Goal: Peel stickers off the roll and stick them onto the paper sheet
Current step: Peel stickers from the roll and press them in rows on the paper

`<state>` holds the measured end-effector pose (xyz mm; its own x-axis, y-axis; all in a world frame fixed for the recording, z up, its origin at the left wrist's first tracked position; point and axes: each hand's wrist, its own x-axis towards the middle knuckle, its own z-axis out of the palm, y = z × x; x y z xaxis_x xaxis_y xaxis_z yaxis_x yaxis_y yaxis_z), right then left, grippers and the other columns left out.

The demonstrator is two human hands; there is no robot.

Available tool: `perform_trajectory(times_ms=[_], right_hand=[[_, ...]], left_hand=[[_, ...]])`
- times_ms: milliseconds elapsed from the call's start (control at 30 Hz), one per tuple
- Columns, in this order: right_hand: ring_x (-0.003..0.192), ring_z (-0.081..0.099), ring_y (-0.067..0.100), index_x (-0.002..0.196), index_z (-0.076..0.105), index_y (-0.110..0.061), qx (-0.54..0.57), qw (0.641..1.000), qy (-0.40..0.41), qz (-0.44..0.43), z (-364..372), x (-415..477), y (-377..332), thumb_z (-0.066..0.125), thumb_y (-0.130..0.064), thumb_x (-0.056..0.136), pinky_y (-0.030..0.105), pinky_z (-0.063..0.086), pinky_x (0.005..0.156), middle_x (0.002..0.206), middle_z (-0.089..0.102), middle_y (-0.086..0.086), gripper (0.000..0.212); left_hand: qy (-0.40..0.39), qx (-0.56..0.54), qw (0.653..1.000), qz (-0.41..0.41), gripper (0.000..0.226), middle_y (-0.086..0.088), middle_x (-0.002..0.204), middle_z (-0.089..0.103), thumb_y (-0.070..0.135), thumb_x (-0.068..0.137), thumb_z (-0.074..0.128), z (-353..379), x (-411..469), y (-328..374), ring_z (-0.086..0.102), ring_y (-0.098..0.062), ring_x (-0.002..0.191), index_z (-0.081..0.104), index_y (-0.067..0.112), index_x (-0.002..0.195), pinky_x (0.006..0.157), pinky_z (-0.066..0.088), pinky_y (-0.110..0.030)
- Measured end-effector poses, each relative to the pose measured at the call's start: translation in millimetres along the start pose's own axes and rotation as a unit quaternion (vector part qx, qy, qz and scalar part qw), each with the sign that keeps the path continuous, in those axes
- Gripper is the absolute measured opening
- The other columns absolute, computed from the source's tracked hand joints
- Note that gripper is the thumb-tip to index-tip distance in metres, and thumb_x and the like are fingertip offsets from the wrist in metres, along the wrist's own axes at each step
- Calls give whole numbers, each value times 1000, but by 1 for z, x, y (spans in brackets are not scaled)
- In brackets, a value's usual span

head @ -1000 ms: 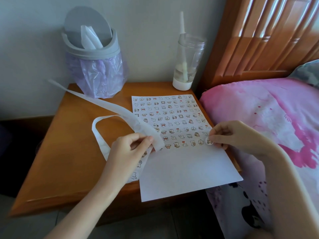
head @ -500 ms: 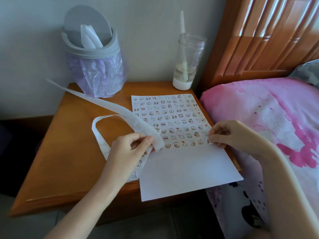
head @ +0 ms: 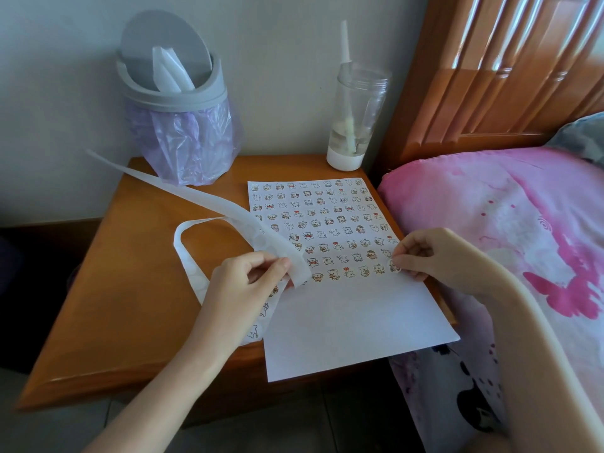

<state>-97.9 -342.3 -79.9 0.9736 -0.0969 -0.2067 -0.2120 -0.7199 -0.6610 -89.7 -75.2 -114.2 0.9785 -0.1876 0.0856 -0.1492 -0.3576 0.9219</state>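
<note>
White paper meets sticker: we set a small cartoon sticker [head: 394, 265] at the right end of the lowest filled row of the sheet [head: 343, 328], which lies on the wooden table [head: 130, 289] with its near edge hanging past the table's front. Our right hand [head: 434, 256], at the sheet's right edge, pinches the sticker between thumb and curled fingers [head: 408, 253]; whether it is fully stuck down we cannot tell. Our left hand [head: 242, 282], at the sheet's left edge, pinches the strip [head: 228, 210] between thumb and fingers. Spent backing loops away to the left of the sheet, and a few unpeeled stickers show on the stretch below the hand.

We judge this to be the sticking step, with well over half the sheet filled in rows and the near part bare. The next move, as we read it, calls for smoothing this sticker flat. The right hand would then cross the sheet to lift the edge of the next one while the left keeps the strip taut.

Beyond the sheet's far left corner stands a grey bin [head: 176, 93] with a purple liner [head: 183, 142], white scraps [head: 168, 71] poking from its swing lid. Beyond the far right corner, a clear cup [head: 356, 116] holds a white straw [head: 344, 44] and a little pale liquid.
</note>
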Motion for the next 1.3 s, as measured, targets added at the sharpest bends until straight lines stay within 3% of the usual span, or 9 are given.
perform_trajectory(times_ms=[500, 633, 767, 933, 1067, 1167, 1300], right_hand=[[66, 64, 15, 81, 66, -17, -30, 999, 22, -16, 5, 3, 5, 67, -13, 86, 24, 55, 64, 77, 68, 2, 6], [68, 59, 20, 78, 67, -21, -39, 998, 36, -25, 6, 3, 6, 70, -18, 83, 41, 56, 70, 78, 66, 11, 7], [65, 55, 18, 80, 65, -20, -26, 999, 37, -25, 6, 2, 5, 74, -22, 80, 45, 55, 71, 77, 63, 13, 9], [68, 55, 18, 88, 58, -22, -29, 999, 35, -9, 4, 4, 6, 79, -28, 73, 44, 55, 72, 78, 58, 4, 26], [69, 53, 18, 86, 59, -19, -28, 999, 33, 2, 5, 7, 9, 77, -23, 76, 42, 54, 71, 77, 57, 5, 21], [71, 56, 18, 92, 60, -15, -28, 999, 26, 5, 3, 7, 9, 69, -16, 84, 26, 52, 57, 86, 62, 13, 13], [69, 57, 17, 91, 60, -17, -30, 999, 32, 4, 4, 7, 7, 68, -29, 85, 25, 48, 56, 82, 65, 7, 16]], left_hand=[[3, 6, 1000, 1, 13, 16, 88, 68, 29, 88, 60, 0, 1, -3, 58, 12, 87, 69, 25, 96, 65, 43, 2], [6, 4, 1000, 1, 12, 17, 88, 68, 28, 88, 60, 1, 1, -3, 59, 13, 86, 69, 25, 94, 65, 42, 1], [8, 17, 1000, 2, 15, 16, 88, 68, 30, 88, 60, 2, 1, -4, 58, 12, 87, 69, 24, 96, 66, 42, 2], [7, 24, 1000, 3, 16, 16, 85, 69, 29, 89, 59, 0, 1, -4, 59, 11, 84, 71, 22, 96, 64, 42, 1], [7, 24, 1000, 0, 15, 17, 85, 69, 29, 89, 59, 0, 1, -3, 59, 12, 84, 71, 22, 95, 64, 42, 1], [6, 27, 1000, 0, 16, 15, 85, 69, 29, 89, 59, 0, 2, -3, 60, 10, 84, 71, 21, 94, 65, 43, 0], [7, 33, 999, 1, 18, 14, 84, 70, 30, 89, 59, 0, 2, -4, 60, 10, 83, 72, 19, 95, 63, 42, 0]])
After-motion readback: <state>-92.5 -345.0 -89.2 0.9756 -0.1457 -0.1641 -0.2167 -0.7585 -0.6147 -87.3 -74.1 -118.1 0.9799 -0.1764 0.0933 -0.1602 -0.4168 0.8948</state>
